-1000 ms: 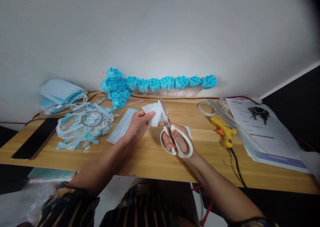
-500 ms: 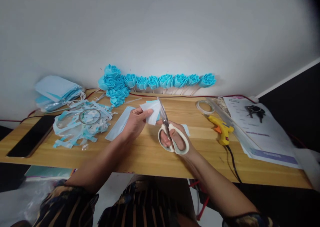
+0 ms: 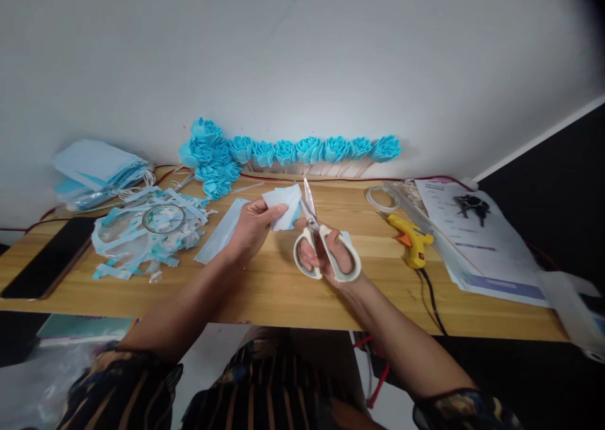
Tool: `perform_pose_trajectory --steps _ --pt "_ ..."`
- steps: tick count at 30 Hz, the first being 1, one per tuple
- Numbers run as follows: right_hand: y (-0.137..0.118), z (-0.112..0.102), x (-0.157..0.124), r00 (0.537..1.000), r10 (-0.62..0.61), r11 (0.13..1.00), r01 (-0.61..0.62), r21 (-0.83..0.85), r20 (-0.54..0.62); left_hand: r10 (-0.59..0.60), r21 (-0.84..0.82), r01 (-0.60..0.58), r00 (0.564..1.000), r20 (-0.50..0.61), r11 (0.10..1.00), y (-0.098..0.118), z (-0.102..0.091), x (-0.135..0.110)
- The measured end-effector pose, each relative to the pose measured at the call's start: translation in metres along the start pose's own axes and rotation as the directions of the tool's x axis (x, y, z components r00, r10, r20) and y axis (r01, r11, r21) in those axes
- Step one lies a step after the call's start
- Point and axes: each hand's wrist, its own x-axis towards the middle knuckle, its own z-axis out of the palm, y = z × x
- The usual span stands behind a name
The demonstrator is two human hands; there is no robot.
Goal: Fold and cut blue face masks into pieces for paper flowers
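My left hand (image 3: 254, 227) pinches a small folded piece of pale blue and white mask fabric (image 3: 285, 198) above the wooden table (image 3: 265, 285). My right hand (image 3: 331, 256) has its fingers through the white handles of a pair of scissors (image 3: 319, 241). The blades point up and away, spread apart, with the fabric's right edge between them. A flat light blue mask piece (image 3: 221, 231) lies on the table just left of my left hand.
A row of blue fabric roses (image 3: 293, 151) lines the wall. Cut mask scraps with a tape ring (image 3: 151, 228), a stack of masks (image 3: 97, 173) and a black phone (image 3: 47, 256) lie left. A yellow glue gun (image 3: 410, 239), tape roll (image 3: 380, 198), papers (image 3: 477, 241) and keys (image 3: 470, 204) lie right.
The scissor blades, nearly closed before, have spread apart at the fabric's edge. Both hands stayed close together; the camera view shifted slightly.
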Motion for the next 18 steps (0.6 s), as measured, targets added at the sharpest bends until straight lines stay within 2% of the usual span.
perform_pose_trajectory --steps 5,13,18 --pt "0.006 -0.003 -0.003 0.999 0.025 1.000 -0.025 -0.007 -0.047 0.024 0.010 -0.023 0.999 -0.024 1.000 0.002 -0.005 0.007" --pt "0.001 0.000 -0.001 0.999 0.023 0.999 -0.024 -0.028 -0.035 0.030 0.039 -0.029 1.000 -0.008 0.999 0.006 -0.011 0.010" --pt "0.002 -0.002 -0.002 0.998 0.060 0.997 -0.060 -0.037 -0.010 0.027 -0.006 -0.027 0.994 0.106 1.000 0.007 -0.013 0.014"
